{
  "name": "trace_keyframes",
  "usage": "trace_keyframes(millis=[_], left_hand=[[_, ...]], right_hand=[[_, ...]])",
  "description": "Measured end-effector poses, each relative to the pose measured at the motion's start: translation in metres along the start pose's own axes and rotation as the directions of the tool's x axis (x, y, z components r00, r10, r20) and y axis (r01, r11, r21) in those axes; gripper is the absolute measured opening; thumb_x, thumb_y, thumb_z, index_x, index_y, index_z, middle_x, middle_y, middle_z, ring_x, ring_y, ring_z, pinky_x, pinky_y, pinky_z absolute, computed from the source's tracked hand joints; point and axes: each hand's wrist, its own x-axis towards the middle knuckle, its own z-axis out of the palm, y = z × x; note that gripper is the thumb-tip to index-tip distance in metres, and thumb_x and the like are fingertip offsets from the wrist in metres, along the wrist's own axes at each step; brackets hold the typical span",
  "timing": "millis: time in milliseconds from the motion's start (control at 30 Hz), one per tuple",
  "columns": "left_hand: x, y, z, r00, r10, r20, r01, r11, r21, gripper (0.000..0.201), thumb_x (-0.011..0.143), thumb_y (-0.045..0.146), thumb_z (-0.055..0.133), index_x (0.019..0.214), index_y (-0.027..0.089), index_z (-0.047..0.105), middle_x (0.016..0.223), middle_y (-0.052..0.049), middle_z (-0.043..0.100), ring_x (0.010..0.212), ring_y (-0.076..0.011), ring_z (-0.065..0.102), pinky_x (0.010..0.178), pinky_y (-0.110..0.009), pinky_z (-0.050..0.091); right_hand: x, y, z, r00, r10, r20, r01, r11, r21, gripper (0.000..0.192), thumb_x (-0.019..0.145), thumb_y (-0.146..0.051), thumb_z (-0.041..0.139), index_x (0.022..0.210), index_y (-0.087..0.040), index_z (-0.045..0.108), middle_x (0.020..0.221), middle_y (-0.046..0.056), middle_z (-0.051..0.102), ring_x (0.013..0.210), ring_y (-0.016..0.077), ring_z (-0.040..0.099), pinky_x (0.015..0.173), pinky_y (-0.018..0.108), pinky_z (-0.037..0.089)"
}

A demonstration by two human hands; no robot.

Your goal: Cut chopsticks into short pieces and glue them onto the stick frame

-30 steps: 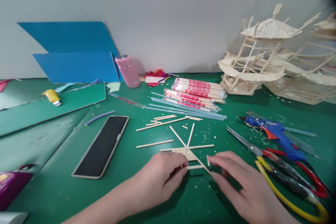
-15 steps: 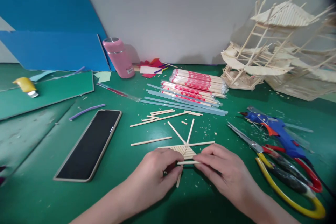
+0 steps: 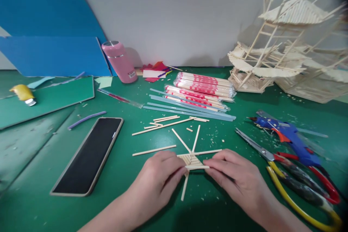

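Both hands, left hand (image 3: 160, 175) and right hand (image 3: 235, 175), pinch a short stick (image 3: 197, 167) between their grips, against the stick fan (image 3: 191, 158). Uneven pressure could, I judge, knock the glued sticks askew.

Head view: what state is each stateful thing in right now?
Left hand: pinching short stick.
Right hand: pinching the stick's other end.
Stick fan: flat, partly filled.
Phone: screen dark.
Pink bottle: capped, leaning.
Scissors: shut, flat.
Chopstick packs: wrapped.
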Motion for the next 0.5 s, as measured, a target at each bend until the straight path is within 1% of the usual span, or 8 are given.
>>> trace_keyframes(millis=[67,167,233,333,367,433,500], left_hand=[[0.003,-0.003,-0.007,0.999,-0.032,-0.044,0.035,0.996,0.079,0.020,0.086,0.017,0.041,0.083,0.018,0.061,0.067,-0.001,0.057,0.063,-0.0129,0.052,0.057,-0.021,0.039],[0.013,-0.013,-0.015,0.989,-0.096,-0.113,0.122,0.958,0.259,0.020,0.086,0.021,0.043,0.078,0.017,0.061,0.068,-0.001,0.059,0.064,-0.0137,0.054,0.059,-0.023,0.040],[0.024,-0.022,-0.017,0.983,-0.112,-0.143,0.152,0.938,0.312,0.022,0.085,0.022,0.043,0.073,0.016,0.060,0.069,-0.003,0.060,0.065,-0.0153,0.054,0.060,-0.026,0.041],[0.042,-0.035,-0.016,0.981,-0.130,-0.147,0.175,0.915,0.363,0.023,0.084,0.022,0.043,0.070,0.015,0.060,0.070,-0.005,0.061,0.067,-0.0174,0.054,0.061,-0.028,0.041],[0.046,-0.038,-0.017,0.981,-0.132,-0.144,0.178,0.909,0.377,0.022,0.083,0.021,0.044,0.070,0.015,0.060,0.070,-0.005,0.061,0.068,-0.0178,0.055,0.062,-0.028,0.041],[0.049,-0.041,-0.019,0.978,-0.140,-0.155,0.191,0.897,0.399,0.019,0.083,0.022,0.044,0.080,0.014,0.061,0.074,-0.006,0.061,0.069,-0.0185,0.054,0.062,-0.029,0.041],[0.044,-0.039,-0.026,0.977,-0.142,-0.158,0.197,0.889,0.414,0.020,0.085,0.023,0.042,0.088,0.013,0.059,0.078,-0.007,0.060,0.071,-0.0188,0.054,0.063,-0.030,0.041]], right_hand=[[0.000,0.002,-0.004,0.998,0.038,-0.051,-0.037,0.999,0.034,0.018,0.083,-0.018,0.052,0.095,-0.024,0.063,0.082,0.000,0.059,0.073,0.0103,0.056,0.063,0.021,0.045],[-0.001,0.005,-0.009,0.994,0.085,-0.067,-0.080,0.994,0.077,0.016,0.083,-0.018,0.051,0.093,-0.022,0.063,0.081,0.000,0.058,0.072,0.0098,0.055,0.061,0.020,0.045],[-0.001,0.008,-0.009,0.993,0.101,-0.062,-0.095,0.991,0.096,0.016,0.083,-0.018,0.051,0.092,-0.022,0.063,0.080,0.000,0.057,0.071,0.0097,0.055,0.061,0.021,0.045],[-0.001,0.009,-0.008,0.991,0.115,-0.062,-0.107,0.988,0.112,0.015,0.083,-0.017,0.050,0.090,-0.021,0.063,0.081,0.000,0.057,0.072,0.0101,0.055,0.064,0.022,0.044],[-0.002,0.010,-0.007,0.991,0.114,-0.066,-0.106,0.988,0.115,0.014,0.083,-0.017,0.050,0.089,-0.021,0.063,0.081,0.000,0.057,0.072,0.0103,0.055,0.065,0.022,0.044],[-0.003,0.009,-0.006,0.991,0.111,-0.074,-0.102,0.988,0.117,0.014,0.083,-0.017,0.050,0.088,-0.021,0.062,0.081,0.001,0.058,0.073,0.0104,0.055,0.065,0.022,0.044],[-0.004,0.008,-0.007,0.991,0.108,-0.080,-0.098,0.988,0.121,0.014,0.083,-0.016,0.050,0.089,-0.021,0.062,0.081,0.001,0.058,0.073,0.0103,0.054,0.065,0.022,0.044]])
